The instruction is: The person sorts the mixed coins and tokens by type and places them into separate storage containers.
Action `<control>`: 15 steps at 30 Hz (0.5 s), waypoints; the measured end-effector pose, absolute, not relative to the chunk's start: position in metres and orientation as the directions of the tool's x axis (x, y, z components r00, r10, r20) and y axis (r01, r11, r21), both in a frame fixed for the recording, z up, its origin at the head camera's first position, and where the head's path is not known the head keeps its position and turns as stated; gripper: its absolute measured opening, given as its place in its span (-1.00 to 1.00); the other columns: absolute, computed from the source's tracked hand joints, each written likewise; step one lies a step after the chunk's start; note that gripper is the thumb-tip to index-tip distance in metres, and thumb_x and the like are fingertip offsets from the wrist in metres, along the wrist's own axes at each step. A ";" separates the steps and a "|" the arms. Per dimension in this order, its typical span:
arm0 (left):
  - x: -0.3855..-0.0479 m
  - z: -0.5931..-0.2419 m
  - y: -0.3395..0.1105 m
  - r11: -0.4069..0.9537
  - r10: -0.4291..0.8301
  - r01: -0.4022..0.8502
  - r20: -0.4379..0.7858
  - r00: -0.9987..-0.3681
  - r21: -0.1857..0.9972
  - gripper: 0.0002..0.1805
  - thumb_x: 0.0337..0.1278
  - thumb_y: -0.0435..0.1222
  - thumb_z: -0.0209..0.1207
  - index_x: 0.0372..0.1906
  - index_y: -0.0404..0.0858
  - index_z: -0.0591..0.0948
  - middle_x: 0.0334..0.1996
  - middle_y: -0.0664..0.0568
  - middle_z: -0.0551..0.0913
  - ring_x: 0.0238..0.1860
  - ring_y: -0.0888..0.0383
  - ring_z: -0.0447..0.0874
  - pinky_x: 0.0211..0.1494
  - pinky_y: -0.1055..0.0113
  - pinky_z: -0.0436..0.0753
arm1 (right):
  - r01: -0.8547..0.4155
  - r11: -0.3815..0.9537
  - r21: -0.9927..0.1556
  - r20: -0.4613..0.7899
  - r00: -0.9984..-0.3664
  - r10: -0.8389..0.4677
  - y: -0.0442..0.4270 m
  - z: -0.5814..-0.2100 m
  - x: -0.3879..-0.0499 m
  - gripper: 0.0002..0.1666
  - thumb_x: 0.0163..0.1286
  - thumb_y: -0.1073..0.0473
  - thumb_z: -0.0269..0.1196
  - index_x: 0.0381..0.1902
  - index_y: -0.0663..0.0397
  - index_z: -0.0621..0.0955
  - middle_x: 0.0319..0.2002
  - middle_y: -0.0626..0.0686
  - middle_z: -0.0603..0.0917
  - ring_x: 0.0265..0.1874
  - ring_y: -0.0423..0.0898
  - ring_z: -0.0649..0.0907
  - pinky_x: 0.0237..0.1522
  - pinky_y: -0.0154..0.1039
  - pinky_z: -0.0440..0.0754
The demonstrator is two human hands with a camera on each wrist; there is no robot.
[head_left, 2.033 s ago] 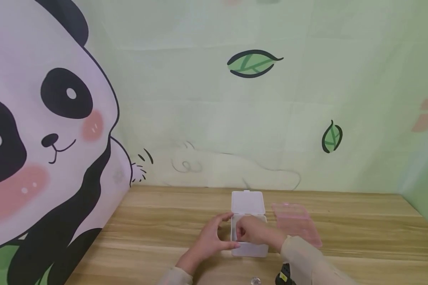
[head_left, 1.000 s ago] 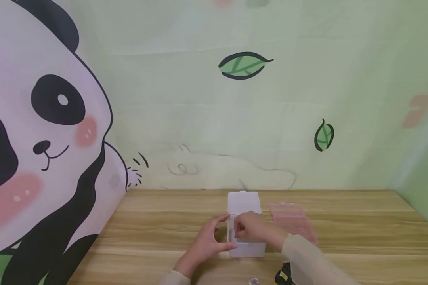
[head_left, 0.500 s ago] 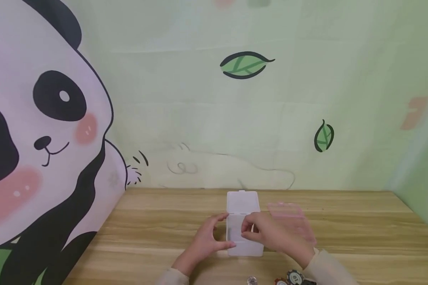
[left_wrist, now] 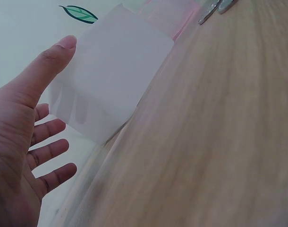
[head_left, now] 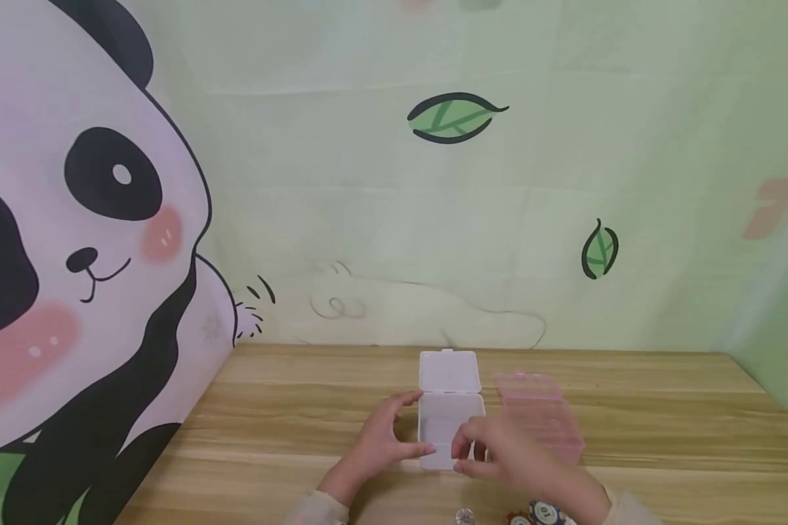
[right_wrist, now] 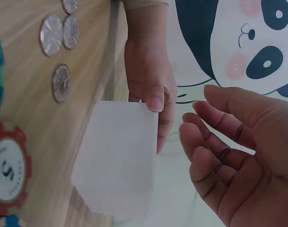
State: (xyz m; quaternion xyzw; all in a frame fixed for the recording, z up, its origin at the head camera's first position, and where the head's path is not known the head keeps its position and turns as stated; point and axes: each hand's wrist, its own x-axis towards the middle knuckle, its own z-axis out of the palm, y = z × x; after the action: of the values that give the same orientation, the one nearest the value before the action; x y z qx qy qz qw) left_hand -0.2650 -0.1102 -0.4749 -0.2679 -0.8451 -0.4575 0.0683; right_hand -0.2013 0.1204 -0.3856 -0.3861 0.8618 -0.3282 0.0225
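A white plastic box (head_left: 433, 415) stands on the wooden table with its hinged lid (head_left: 449, 372) tipped back. At its left side my left hand (head_left: 382, 441) holds it, the thumb on the near left corner and the index finger by the hinge corner. The other fingers are bent loosely beside the box in the left wrist view. Over the box's near right corner hovers my right hand (head_left: 499, 445). In the right wrist view its fingers (right_wrist: 207, 177) are loosely curled, with nothing between them and the thumb. The hand hides part of the box.
An opened pink translucent box (head_left: 545, 415) lies to the right of the white one. Silver coins (right_wrist: 61, 82) and poker chips (right_wrist: 9, 170) lie near the table's front edge. Behind the table hangs a cloth backdrop (head_left: 341, 189) with a panda and leaves.
My right hand has risen out of the white box and drawn back towards the near right, uncovering the box's inside and the poker chips. My left hand has stayed at the box.
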 end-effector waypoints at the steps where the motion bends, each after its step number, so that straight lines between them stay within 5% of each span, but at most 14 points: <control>1: -0.265 -0.475 -0.110 0.439 0.390 0.515 0.360 -0.848 0.736 -0.13 -0.23 -0.07 0.48 0.30 -0.19 0.40 0.22 -0.11 0.52 0.20 -0.06 0.48 0.14 0.07 0.56 | -0.653 0.493 -0.575 0.208 -0.699 -0.684 0.121 -0.387 -0.199 -0.94 0.27 0.18 0.30 -0.36 0.03 0.62 -0.43 -0.19 0.61 -0.46 -0.46 0.48 -0.41 -0.48 0.54; 15: -0.263 -0.472 -0.110 0.442 0.385 0.496 0.341 -0.857 0.747 -0.12 -0.23 -0.08 0.48 0.31 -0.21 0.40 0.23 -0.11 0.51 0.21 -0.06 0.47 0.17 0.06 0.55 | -0.672 0.525 -0.522 0.165 -0.684 -0.711 0.123 -0.413 -0.182 -0.91 0.24 0.13 0.33 -0.34 0.00 0.65 -0.38 -0.24 0.64 -0.42 -0.47 0.49 -0.36 -0.49 0.53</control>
State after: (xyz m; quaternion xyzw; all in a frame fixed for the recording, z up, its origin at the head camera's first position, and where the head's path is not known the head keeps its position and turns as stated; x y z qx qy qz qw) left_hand -0.2627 -0.1100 -0.4718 -0.2601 -0.8471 -0.4595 0.0603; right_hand -0.1822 0.1234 -0.4132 -0.3962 0.8725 -0.2837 0.0345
